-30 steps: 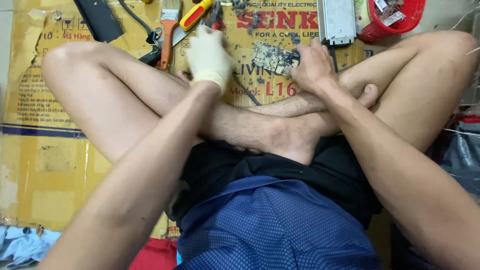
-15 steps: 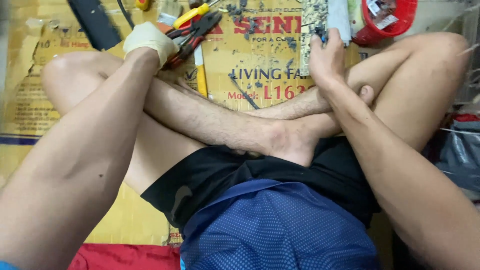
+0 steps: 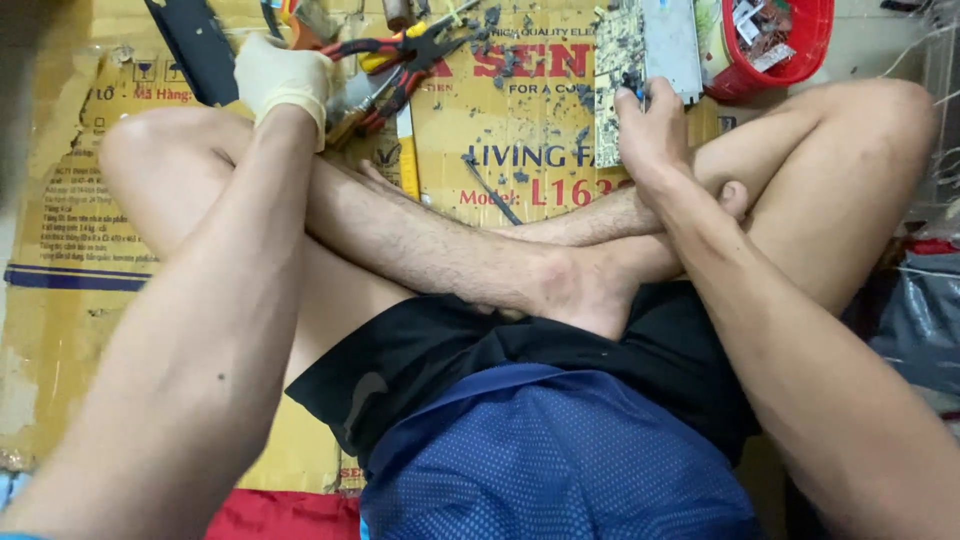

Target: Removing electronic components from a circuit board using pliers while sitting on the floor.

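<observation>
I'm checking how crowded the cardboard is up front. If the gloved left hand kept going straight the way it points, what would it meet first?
Probably the red-handled pliers right beside the left hand; depth is unclear.

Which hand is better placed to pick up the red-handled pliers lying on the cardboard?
Left. The gloved left hand rests right beside the red-handled pliers, on the tool pile. The bare right hand is farther off, its fingertips on the circuit board near the red basket.

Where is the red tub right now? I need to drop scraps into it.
In the head view the red tub sits at the top right on the floor, just beyond the right knee and right of the circuit board that the right hand touches.
</observation>
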